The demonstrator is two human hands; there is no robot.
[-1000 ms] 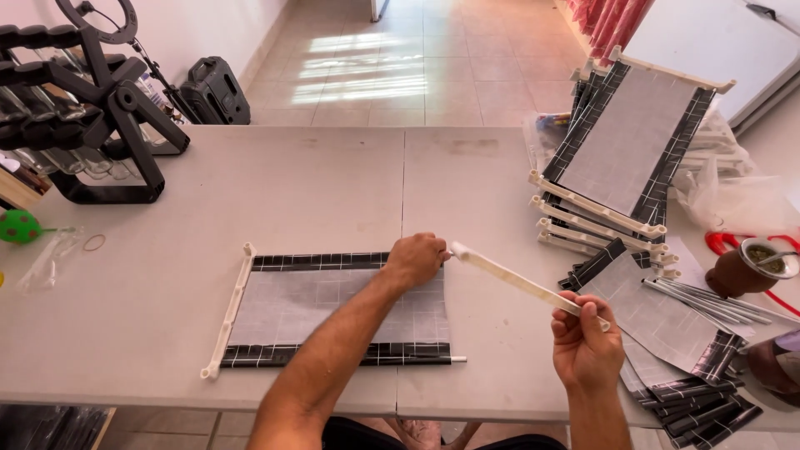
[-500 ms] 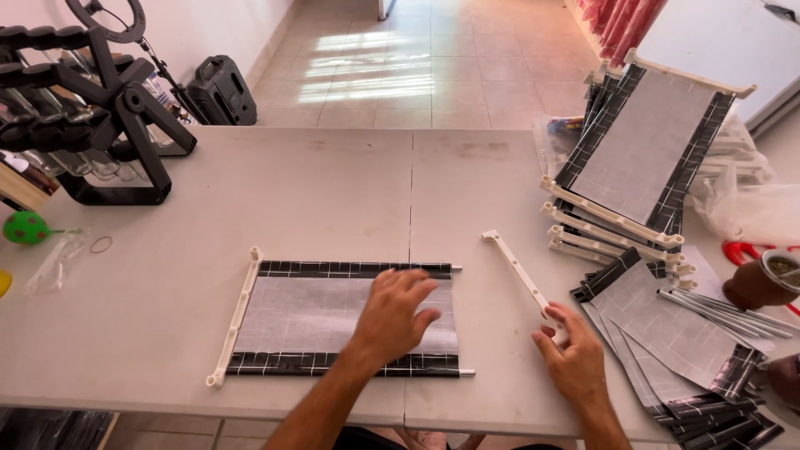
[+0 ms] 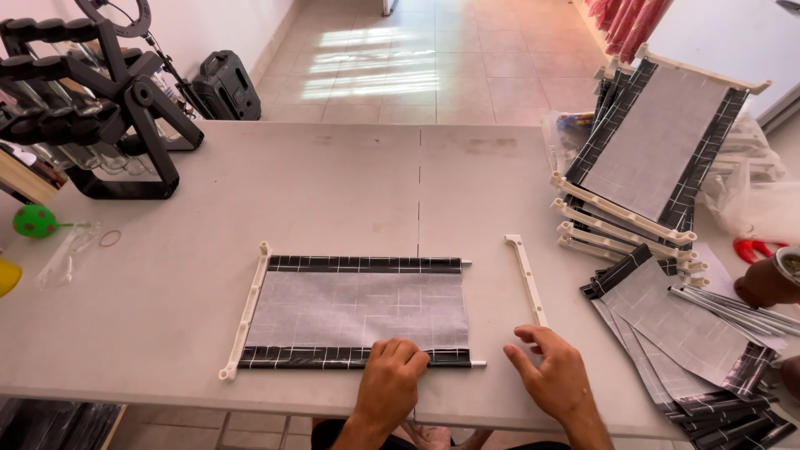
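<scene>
A grey mesh panel (image 3: 358,308) with black checked borders lies flat on the pale table (image 3: 333,183), a white plastic bar (image 3: 244,310) fitted on its left end. My left hand (image 3: 392,379) is curled, its fingers pressing the panel's near black border by a thin rod. My right hand (image 3: 554,375) rests on the table with fingers apart, holding nothing. Its fingertips lie at the near end of a loose white plastic bar (image 3: 527,279) that sits right of the panel.
A leaning stack of finished panels (image 3: 650,158) stands at the right, with loose mesh sheets (image 3: 692,333) and thin rods (image 3: 733,307) below it. A black rack (image 3: 92,92) stands at the far left. A green ball (image 3: 35,222) lies near the left edge. Another person's hand (image 3: 762,283) is at the right.
My right hand laid the white bar down on the table and let go. My left hand moved from the panel's far right corner to its near border.
</scene>
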